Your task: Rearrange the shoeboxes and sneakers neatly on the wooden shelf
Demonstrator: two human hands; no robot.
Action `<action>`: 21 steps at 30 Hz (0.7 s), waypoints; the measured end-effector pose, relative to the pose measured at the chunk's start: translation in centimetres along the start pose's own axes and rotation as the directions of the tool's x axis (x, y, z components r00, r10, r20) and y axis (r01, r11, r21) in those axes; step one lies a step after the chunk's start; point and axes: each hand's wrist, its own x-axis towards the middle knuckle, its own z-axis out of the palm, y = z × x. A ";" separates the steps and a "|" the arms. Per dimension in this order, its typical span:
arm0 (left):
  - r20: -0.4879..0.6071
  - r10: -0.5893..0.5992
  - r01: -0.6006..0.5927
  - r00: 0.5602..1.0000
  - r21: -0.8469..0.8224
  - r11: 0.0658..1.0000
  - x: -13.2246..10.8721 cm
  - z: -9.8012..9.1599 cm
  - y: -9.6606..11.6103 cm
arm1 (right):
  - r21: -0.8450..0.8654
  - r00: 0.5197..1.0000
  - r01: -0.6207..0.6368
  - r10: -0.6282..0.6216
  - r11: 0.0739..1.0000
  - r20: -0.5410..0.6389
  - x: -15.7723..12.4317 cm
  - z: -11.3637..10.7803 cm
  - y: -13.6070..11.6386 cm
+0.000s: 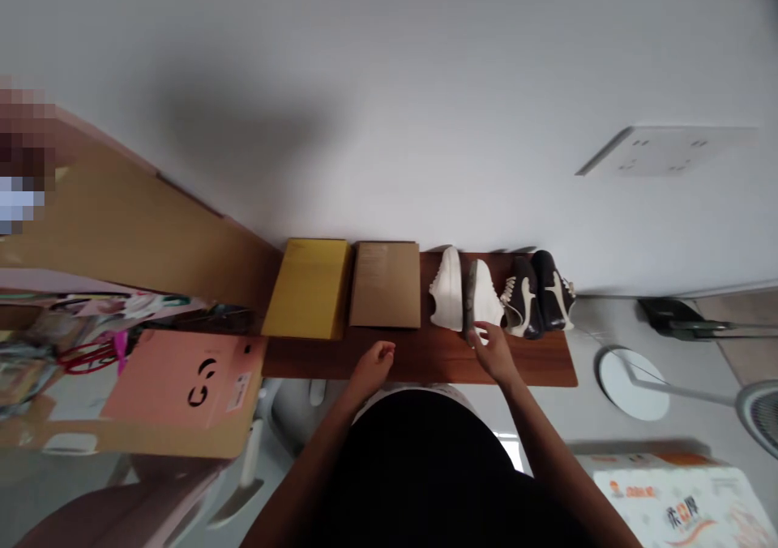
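Observation:
My right hand is at the near end of a white shoe, its thumb and fingers closed on that end. This shoe is turned on its side, with a strip of dark sole facing left. Its white mate lies just left of it on the brown wooden board. My left hand hovers over the board's front edge, fingers curled in, and nothing shows in it. To the right of the white pair stand two dark shoes with cream trim, one beside the other.
Left of the shoes sit a brown cardboard box and a yellow box. A pink box lies further left. A white wall rises behind the board. At right are a round white base and a printed white package.

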 end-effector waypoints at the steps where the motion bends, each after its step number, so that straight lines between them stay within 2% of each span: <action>1: -0.020 0.004 -0.004 1.000 0.010 1.000 -0.3 -1.3 -0.7 | 0.067 0.995 0.041 -0.047 0.997 0.093 -0.3 1.6 -1.9; 5: -0.085 0.037 -0.035 0.996 0.019 0.999 -0.9 -6.3 -3.3 | 0.186 0.897 0.111 -0.179 0.976 0.403 -1.7 7.9 -8.8; 8: -0.113 0.059 -0.061 0.992 -0.014 0.998 -0.7 -10.0 -5.4 | 0.211 0.857 0.089 -0.183 0.973 0.482 -3.0 12.7 -12.7; 10: -0.152 0.057 -0.063 0.987 -0.033 0.998 -0.5 -12.5 -6.9 | 0.234 0.858 0.044 -0.157 0.971 0.489 -3.7 15.9 -14.6; 14: -0.212 0.064 -0.076 0.975 -0.046 0.996 -0.2 -16.8 -8.9 | 0.230 0.905 -0.026 -0.075 0.973 0.418 -3.9 20.8 -17.0; 17: -0.194 0.082 -0.095 0.978 -0.057 0.994 0.0 -18.9 -9.5 | 0.179 0.930 -0.035 -0.034 0.983 0.366 -3.6 22.2 -17.9; 21: -0.205 0.119 -0.132 0.972 -0.050 0.990 1.1 -20.6 -9.9 | 0.174 0.952 -0.070 0.014 0.982 0.305 -3.5 23.0 -18.8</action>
